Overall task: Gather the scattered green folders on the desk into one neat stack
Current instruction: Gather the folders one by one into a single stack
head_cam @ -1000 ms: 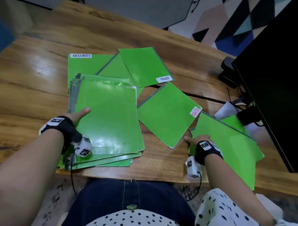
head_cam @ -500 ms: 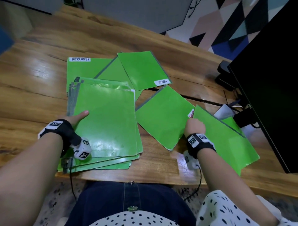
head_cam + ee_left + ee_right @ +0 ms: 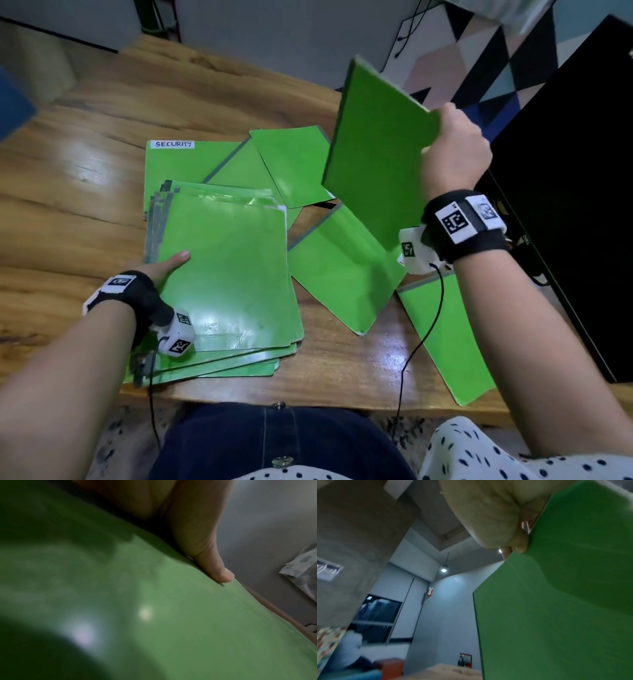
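Nearest the person, a stack of glossy green card folders (image 3: 222,274) lies at the near left of the wooden table (image 3: 85,192), its lower sheets fanned out at the near edge — not yet squared. The left hand (image 3: 164,265) rests flat on the stack's left margin, thumb stretched along the top cover, fingers hidden under the wrist; it seems placed there to keep the pile from sliding while more are added. To the right, a loose green folder (image 3: 342,274) lies askew just beside the stack, and another green folder (image 3: 448,339) overhangs the near right edge of the table. Above these, the right hand (image 3: 452,150) pinches a lifted green folder (image 3: 376,154) by its right edge, thumb on one face and fingers curled behind, holding it tilted in the air, clear of the table — probably on its way to the stack. Farther back lie a green folder labelled SECURITY (image 3: 174,161) and two more overlapping folders (image 3: 291,164). A black monitor (image 3: 582,171) stands at the far right.
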A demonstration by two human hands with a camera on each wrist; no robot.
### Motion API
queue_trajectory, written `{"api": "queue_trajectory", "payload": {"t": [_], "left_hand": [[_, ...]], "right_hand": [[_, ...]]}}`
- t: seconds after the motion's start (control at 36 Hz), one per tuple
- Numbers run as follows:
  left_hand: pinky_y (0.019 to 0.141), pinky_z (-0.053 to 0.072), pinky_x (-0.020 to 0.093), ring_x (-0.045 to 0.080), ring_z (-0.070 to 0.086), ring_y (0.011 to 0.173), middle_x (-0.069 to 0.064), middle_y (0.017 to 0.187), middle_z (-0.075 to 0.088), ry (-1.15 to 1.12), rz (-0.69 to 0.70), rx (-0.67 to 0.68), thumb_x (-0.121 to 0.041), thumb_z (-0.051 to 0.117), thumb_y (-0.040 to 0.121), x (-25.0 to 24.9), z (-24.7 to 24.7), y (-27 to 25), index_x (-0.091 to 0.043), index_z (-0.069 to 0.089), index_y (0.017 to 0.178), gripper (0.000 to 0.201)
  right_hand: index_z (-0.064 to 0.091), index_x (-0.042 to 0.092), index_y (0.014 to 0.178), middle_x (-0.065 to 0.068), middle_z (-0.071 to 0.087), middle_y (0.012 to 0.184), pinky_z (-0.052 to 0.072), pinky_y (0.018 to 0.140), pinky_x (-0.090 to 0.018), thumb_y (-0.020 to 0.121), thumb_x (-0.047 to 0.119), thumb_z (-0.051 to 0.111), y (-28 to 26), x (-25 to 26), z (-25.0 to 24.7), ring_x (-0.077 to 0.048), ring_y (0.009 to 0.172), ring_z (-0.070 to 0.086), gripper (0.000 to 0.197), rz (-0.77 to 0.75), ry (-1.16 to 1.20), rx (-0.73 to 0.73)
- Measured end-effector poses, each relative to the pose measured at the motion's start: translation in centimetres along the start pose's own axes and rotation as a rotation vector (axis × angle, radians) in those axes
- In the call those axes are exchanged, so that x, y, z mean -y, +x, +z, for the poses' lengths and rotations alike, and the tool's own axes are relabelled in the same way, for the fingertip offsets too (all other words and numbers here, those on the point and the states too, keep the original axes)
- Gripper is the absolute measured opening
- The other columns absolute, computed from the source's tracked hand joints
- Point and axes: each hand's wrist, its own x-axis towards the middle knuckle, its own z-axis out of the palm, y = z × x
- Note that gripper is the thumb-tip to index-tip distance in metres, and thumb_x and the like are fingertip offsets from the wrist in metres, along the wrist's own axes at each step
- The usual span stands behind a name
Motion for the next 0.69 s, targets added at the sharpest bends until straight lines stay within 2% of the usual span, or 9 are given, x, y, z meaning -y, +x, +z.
{"api": "queue_trajectory", "payload": {"t": [0.08, 0.22, 0.31, 0.39, 0.44, 0.5, 0.56, 0.64, 0.69], "left_hand": [[0.050, 0.048, 0.026, 0.030, 0.051, 0.094, 0.021, 0.150, 0.025, -0.028, -0.008, 0.007, 0.007, 0.066, 0.062, 0.0, 0.0, -0.1, -0.056, 0.007, 0.143, 0.119], [0.051, 0.051, 0.026, 0.029, 0.054, 0.091, 0.020, 0.148, 0.028, -0.043, -0.014, -0.015, 0.004, 0.066, 0.059, 0.2, 0.2, 0.0, -0.059, 0.006, 0.141, 0.119], [0.051, 0.050, 0.026, 0.029, 0.052, 0.093, 0.019, 0.149, 0.027, -0.060, -0.021, -0.008, 0.002, 0.067, 0.054, 0.2, 0.2, 0.1, -0.061, 0.007, 0.140, 0.122], [0.050, 0.051, 0.028, 0.031, 0.054, 0.094, 0.019, 0.147, 0.028, -0.077, -0.043, -0.014, 0.002, 0.068, 0.055, 0.1, 0.2, 0.1, -0.062, 0.007, 0.139, 0.121], [0.050, 0.049, 0.026, 0.032, 0.055, 0.097, 0.019, 0.148, 0.028, -0.068, -0.045, -0.029, 0.002, 0.068, 0.058, 0.0, 0.2, 0.2, -0.061, 0.005, 0.140, 0.121], [0.051, 0.048, 0.026, 0.032, 0.054, 0.098, 0.020, 0.149, 0.027, -0.073, -0.041, -0.044, 0.002, 0.067, 0.061, -0.1, 0.2, 0.2, -0.058, 0.006, 0.142, 0.118], [0.054, 0.049, 0.029, 0.031, 0.053, 0.094, 0.021, 0.148, 0.028, -0.092, -0.061, -0.046, 0.000, 0.066, 0.064, 0.1, 0.3, 0.5, -0.054, 0.008, 0.144, 0.112], [0.057, 0.051, 0.031, 0.031, 0.053, 0.096, 0.019, 0.149, 0.026, -0.223, -0.113, -0.092, 0.000, 0.067, 0.062, -0.1, 0.6, 0.7, -0.057, 0.008, 0.142, 0.114], [0.054, 0.050, 0.029, 0.030, 0.053, 0.094, 0.019, 0.149, 0.026, -0.305, -0.145, -0.088, 0.000, 0.067, 0.060, -0.1, 0.6, 1.0, -0.059, 0.008, 0.141, 0.116]], "right_hand": [[0.056, 0.019, 0.120, -0.009, 0.064, 0.116, 0.045, 0.084, -0.034, 0.086, -0.005, 0.041, -0.1, -0.8, 0.0, -0.030, 0.107, 0.059, 0.045, 0.216, 0.244, -0.022], [0.057, 0.010, 0.123, -0.011, 0.060, 0.126, 0.033, 0.074, -0.019, 0.091, -0.002, 0.038, -2.1, -3.5, 3.2, -0.026, 0.114, 0.055, 0.038, 0.605, 0.506, 0.062], [0.061, 0.006, 0.118, -0.014, 0.061, 0.121, 0.042, 0.082, -0.026, 0.095, 0.004, 0.041, -4.7, -6.0, 6.5, -0.029, 0.115, 0.056, 0.031, 0.723, 0.509, 0.309], [0.057, 0.000, 0.086, -0.021, 0.058, 0.097, 0.044, 0.092, -0.036, 0.097, 0.006, 0.046, -7.3, -8.7, 9.4, -0.030, 0.106, 0.056, 0.017, 0.755, 0.350, 0.756], [0.051, 0.005, 0.088, -0.022, 0.059, 0.108, 0.046, 0.087, -0.035, 0.095, 0.006, 0.049, -9.1, -10.6, 11.5, -0.030, 0.100, 0.057, 0.008, 0.818, 0.380, 0.880], [0.053, 0.008, 0.093, -0.014, 0.055, 0.090, 0.052, 0.062, -0.033, 0.096, 0.012, 0.052, -11.0, -11.7, 12.5, -0.026, 0.075, 0.053, 0.006, 0.984, 0.596, 0.827], [0.052, 0.010, 0.103, -0.008, 0.052, 0.075, 0.048, 0.036, -0.028, 0.097, 0.018, 0.052, -12.6, -12.0, 12.8, -0.024, 0.060, 0.050, 0.010, 1.312, 0.893, 0.655], [0.054, 0.011, 0.114, -0.008, 0.063, 0.060, 0.047, 0.033, -0.024, 0.095, 0.019, 0.056, -13.9, -11.2, 12.6, -0.021, 0.039, 0.059, 0.020, 1.455, 1.154, 0.507], [0.055, 0.009, 0.100, -0.007, 0.053, 0.067, 0.044, 0.033, -0.021, 0.095, 0.020, 0.056, -14.3, -10.3, 12.7, -0.018, 0.033, 0.052, 0.012, 1.464, 1.138, 0.514]]}}
